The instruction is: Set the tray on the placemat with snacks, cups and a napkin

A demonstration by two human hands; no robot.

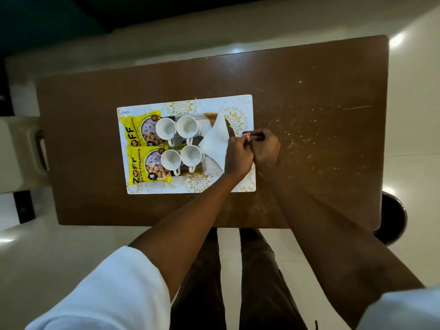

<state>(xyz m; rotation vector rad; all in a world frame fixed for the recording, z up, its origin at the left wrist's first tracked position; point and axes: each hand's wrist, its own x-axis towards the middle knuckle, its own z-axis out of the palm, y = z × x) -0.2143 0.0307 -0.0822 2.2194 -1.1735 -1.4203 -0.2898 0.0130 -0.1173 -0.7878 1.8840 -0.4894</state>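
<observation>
While both hands (252, 148) pinch one small red packet (246, 135): four cups (179, 141), two snack packs (140, 148), one napkin (217, 141).

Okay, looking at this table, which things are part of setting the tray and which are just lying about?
Part of the job:
placemat
tray
two yellow snack packets
four white cups
white napkin
small red item held between left hand and right hand

Just lying about:
dark round stool
pale object at the table's left end
</observation>
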